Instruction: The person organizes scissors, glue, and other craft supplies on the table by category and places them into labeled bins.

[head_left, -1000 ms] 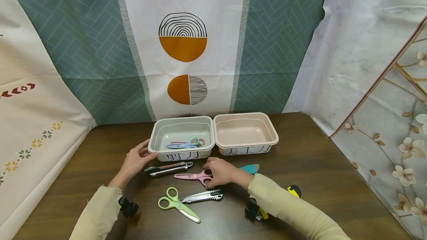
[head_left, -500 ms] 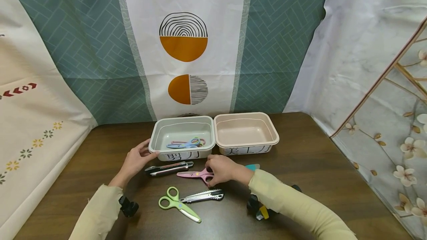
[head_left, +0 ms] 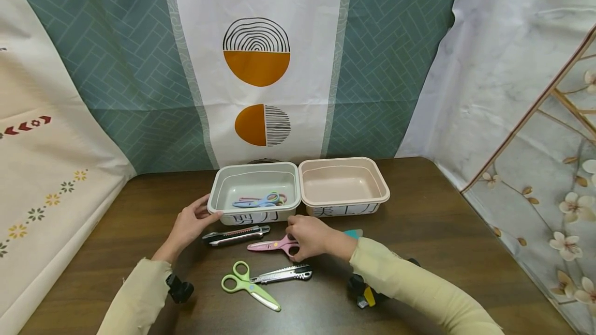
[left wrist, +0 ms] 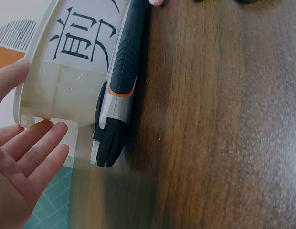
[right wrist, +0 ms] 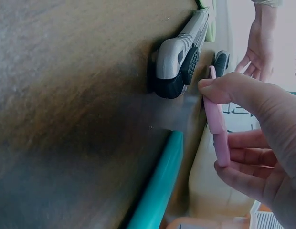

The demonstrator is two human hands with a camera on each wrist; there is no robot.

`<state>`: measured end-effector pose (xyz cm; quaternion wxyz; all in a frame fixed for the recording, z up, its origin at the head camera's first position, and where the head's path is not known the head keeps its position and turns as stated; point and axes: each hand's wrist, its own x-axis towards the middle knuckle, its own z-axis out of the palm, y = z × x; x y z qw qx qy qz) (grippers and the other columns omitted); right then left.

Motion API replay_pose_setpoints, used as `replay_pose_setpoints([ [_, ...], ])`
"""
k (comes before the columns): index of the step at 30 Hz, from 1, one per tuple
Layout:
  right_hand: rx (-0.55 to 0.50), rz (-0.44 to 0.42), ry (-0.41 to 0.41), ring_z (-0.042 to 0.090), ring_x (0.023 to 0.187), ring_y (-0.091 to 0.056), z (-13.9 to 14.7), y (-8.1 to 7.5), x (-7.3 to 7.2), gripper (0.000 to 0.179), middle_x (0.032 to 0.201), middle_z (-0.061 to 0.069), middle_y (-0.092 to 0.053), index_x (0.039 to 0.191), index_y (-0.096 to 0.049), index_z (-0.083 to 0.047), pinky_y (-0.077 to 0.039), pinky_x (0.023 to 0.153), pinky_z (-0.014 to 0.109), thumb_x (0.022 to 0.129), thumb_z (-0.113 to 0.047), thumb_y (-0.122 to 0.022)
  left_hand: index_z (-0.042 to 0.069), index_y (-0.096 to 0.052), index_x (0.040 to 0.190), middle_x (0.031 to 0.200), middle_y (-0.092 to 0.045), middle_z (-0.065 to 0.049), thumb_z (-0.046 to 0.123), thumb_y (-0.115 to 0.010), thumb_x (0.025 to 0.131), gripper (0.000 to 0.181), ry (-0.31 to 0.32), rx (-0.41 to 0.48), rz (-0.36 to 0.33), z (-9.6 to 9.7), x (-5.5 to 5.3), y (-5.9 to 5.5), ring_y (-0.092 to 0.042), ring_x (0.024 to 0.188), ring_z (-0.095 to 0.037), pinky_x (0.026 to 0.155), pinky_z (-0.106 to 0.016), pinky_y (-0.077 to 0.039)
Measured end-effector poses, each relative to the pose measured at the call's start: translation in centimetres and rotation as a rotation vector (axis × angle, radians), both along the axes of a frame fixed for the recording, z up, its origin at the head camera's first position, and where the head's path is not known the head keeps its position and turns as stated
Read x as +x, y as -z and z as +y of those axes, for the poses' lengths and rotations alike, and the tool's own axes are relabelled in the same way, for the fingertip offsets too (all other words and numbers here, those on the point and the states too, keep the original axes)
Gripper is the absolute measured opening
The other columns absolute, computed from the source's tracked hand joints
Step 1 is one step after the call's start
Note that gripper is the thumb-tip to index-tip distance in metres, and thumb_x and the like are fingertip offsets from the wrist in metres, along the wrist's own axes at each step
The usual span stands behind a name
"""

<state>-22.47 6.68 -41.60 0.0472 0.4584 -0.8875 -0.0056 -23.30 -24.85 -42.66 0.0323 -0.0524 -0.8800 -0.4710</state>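
One pair of pink scissors was pinched at its finger loops in the right hand, thumb toward 6 o'clock and fingers toward 12, by the head view's clock. From that hand the scissors lay at 9 o'clock, their long axis running close to 9–3 with the blades pointing at 9, roughly along the front wall of the grey box. Whether they touched the desk could not be told. The grey box stood at 10 o'clock from the right hand, just beyond the scissors, and that short offset seemed the relation that mattered most. The right hand, much the nearer, had its knuckles up and its forearm reaching in from 4 o'clock. The left hand, at 9 o'clock, rested its thumb against the box's 7 o'clock corner, fingers loosely extended beside it.

A black-and-silver utility knife lay between the pink blades and the left hand. At 7 to 8 was a silver utility knife, its tip at the green scissors; at 3, a teal-coloured tool, partly hidden. Blue scissors lay inside the grey box. The beige box stood at 1, touching it.
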Motion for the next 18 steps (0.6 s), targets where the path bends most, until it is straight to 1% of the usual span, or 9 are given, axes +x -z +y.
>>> replay_pose_setpoints([
  [3,-0.007,0.017,-0.008,0.009,0.071,-0.048,0.2,-0.1,0.1,0.048,0.082,-0.003,-0.051,0.09,-0.067,-0.013,-0.041,0.057,0.022,0.059,-0.048,-0.076,0.0,-0.035,0.137,0.121,-0.054,-0.025,0.032,-0.067,0.082,0.071,-0.003,0.001,-0.001,0.0,0.0,0.1,-0.057,0.104,-0.036,0.081,-0.044,-0.049],
  [6,-0.018,0.029,-0.02,0.009,0.072,-0.047,0.4,-0.6,0.3,0.048,0.083,-0.003,-0.051,0.091,-0.067,-0.013,-0.041,0.057,0.021,0.059,-0.047,-0.076,-0.001,-0.035,0.137,0.121,-0.054,-0.025,0.032,-0.067,0.082,0.071,-0.008,-0.007,-0.003,0.0,0.0,0.1,-0.057,0.104,-0.036,0.081,-0.045,-0.048],
  [12,-0.03,0.025,-0.029,0.008,0.07,-0.045,0.7,-1.7,0.4,0.049,0.081,-0.004,-0.048,0.092,-0.067,-0.012,-0.038,0.055,0.021,0.059,-0.047,-0.077,0.0,-0.035,0.137,0.121,-0.054,-0.025,0.034,-0.066,0.082,0.072,-0.013,-0.021,0.0,0.0,0.0,0.1,-0.057,0.103,-0.036,0.081,-0.045,-0.048],
  [18,-0.035,0.055,-0.058,0.007,0.07,-0.043,0.8,-2.5,0.3,0.048,0.079,-0.005,-0.048,0.093,-0.067,-0.012,-0.036,0.055,0.018,0.06,-0.046,-0.076,0.0,-0.035,0.137,0.121,-0.054,-0.025,0.034,-0.067,0.082,0.072,-0.014,-0.022,0.002,-0.1,-0.1,0.1,-0.057,0.103,-0.036,0.081,-0.045,-0.048],
])
